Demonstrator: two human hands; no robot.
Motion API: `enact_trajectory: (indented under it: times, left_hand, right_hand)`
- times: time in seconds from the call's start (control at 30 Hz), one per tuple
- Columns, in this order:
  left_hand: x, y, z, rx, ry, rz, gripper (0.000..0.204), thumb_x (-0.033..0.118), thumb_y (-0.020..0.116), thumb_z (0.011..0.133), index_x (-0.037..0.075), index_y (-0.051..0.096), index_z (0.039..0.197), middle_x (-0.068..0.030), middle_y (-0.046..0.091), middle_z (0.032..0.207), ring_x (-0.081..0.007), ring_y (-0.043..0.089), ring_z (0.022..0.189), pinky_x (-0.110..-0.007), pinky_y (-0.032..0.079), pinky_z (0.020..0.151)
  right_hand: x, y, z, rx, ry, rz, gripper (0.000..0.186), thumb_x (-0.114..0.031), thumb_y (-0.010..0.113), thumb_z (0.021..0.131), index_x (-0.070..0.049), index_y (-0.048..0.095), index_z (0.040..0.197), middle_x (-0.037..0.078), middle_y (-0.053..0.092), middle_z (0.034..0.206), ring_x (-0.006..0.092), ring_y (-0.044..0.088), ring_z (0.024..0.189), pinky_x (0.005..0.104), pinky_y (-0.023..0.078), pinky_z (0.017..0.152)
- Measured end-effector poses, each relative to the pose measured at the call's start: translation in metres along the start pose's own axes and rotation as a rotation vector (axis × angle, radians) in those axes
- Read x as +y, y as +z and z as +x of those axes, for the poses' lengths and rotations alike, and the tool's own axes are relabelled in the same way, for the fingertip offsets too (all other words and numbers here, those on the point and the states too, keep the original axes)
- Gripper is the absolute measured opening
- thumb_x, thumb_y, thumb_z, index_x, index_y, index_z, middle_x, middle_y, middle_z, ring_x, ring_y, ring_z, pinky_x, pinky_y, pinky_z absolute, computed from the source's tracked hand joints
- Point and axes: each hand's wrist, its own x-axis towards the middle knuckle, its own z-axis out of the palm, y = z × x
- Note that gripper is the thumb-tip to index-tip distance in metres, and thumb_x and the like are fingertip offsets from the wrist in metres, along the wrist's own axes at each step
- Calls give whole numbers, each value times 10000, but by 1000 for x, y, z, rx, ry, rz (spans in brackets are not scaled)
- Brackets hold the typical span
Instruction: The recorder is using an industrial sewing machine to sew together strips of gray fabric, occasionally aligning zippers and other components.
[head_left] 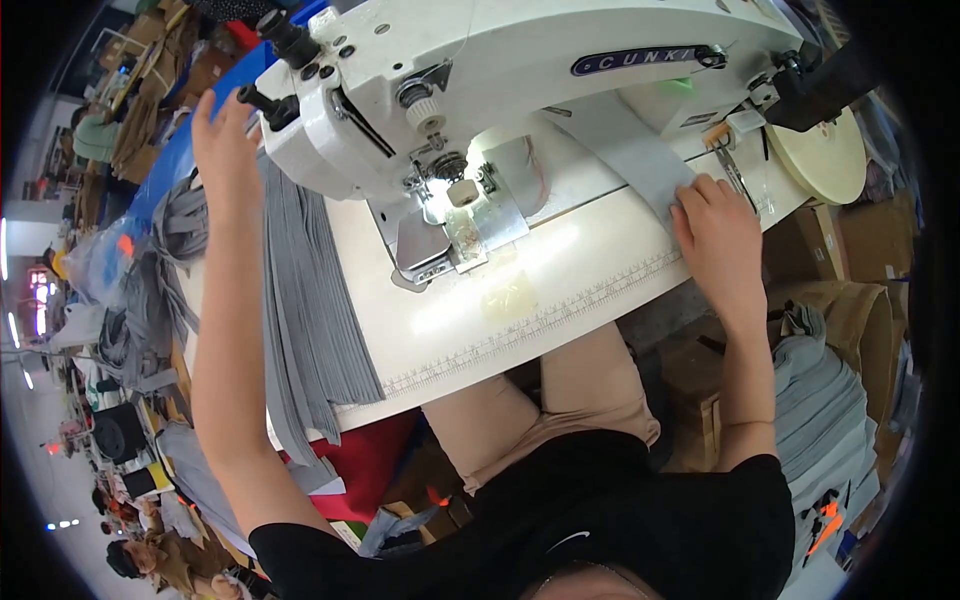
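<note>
A white industrial sewing machine (500, 60) stands over the pale worktable, its lamp lit by the needle and presser foot (462, 190). My left hand (222, 145) reaches up beside the machine head at the far left, fingers stretched apart, with nothing visible in it. Below it, a thick stack of pleated grey fabric strips (310, 290) lies across the table and hangs over its front edge. On the right, my right hand (718, 225) has curled fingers closed on the near end of a flat light grey fabric strip (630, 150), which runs back under the machine arm.
Thread snips (735, 170) lie beyond my right hand, near a round pale yellow disc (825, 160). A printed ruler (540, 320) follows the table's front edge. Grey fabric bundles (825, 400) and cardboard boxes (870, 240) stand at right. Other people sit at the far left.
</note>
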Motion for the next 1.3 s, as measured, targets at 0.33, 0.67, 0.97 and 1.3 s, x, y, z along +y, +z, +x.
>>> enact_trajectory:
  times: [0.33, 0.67, 0.97, 1.3]
  left_hand:
    - [30, 12, -177, -689, -485, -30, 252, 205, 649, 1030, 13, 700, 1184, -81, 767, 935, -124, 710, 802, -229, 557, 636]
    - [39, 151, -268, -722, -820, -616, 414, 324, 599, 1080, 3, 596, 1342, -84, 725, 1187, -153, 687, 1068, -334, 558, 966]
    - [25, 111, -314, -786, -484, -543, 164, 113, 561, 1076, -12, 639, 1147, 30, 655, 861, -30, 547, 743, -253, 469, 643]
    - [29, 19, -247, -525, -407, -244, 252, 130, 597, 1041, 19, 660, 1259, -101, 771, 1044, -146, 723, 831, -296, 597, 698]
  right_hand:
    - [16, -9, 18, 140, -17, 169, 101, -90, 636, 721, -8, 578, 710, 135, 564, 746, 361, 592, 721, 474, 491, 655]
    - [-60, -50, -22, -108, -326, 456, 100, -93, 659, 686, -60, 567, 703, 105, 551, 734, 335, 576, 704, 451, 465, 633]
    - [-79, -26, -9, 103, -29, 870, 497, -259, 811, 890, 11, 660, 1280, 84, 726, 1011, 228, 687, 925, 320, 516, 907]
    - [-95, 11, 0, -299, 190, 1279, 222, -215, 714, 1003, 0, 687, 953, -22, 651, 846, 57, 539, 804, 237, 422, 725]
